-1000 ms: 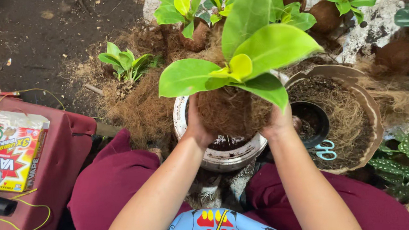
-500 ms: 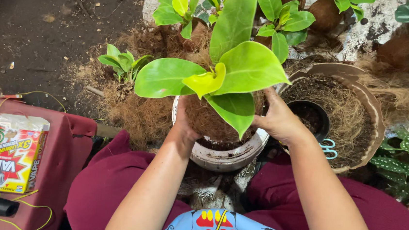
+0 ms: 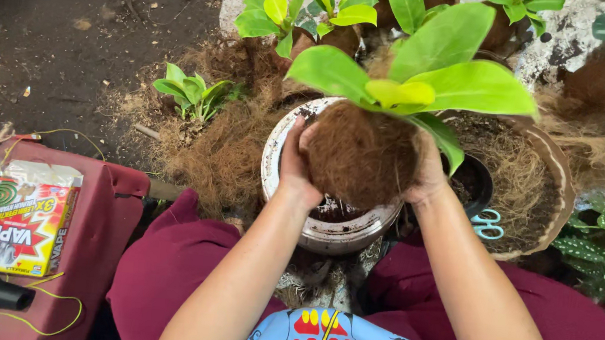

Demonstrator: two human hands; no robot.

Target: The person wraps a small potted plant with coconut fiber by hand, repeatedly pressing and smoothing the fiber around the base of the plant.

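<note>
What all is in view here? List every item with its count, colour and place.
fibre-wrapped plant ball: one, brown with green and yellow leaves, held over the bowl
bowl: one, white and soiled, centre, dark soil inside
round tray: one, brown, right, loose fibre in it
black pot: one, in the tray
scissors: one pair, light blue handles, on the tray's near edge
loose coconut fibre: one brown heap, left of the bowl
small plants: several, green, behind and left
cardboard box: one, yellow and red, far left on red cloth
yellow string: one length, bottom left
left hand: on the ball's left side
right hand: on the ball's right side
</note>
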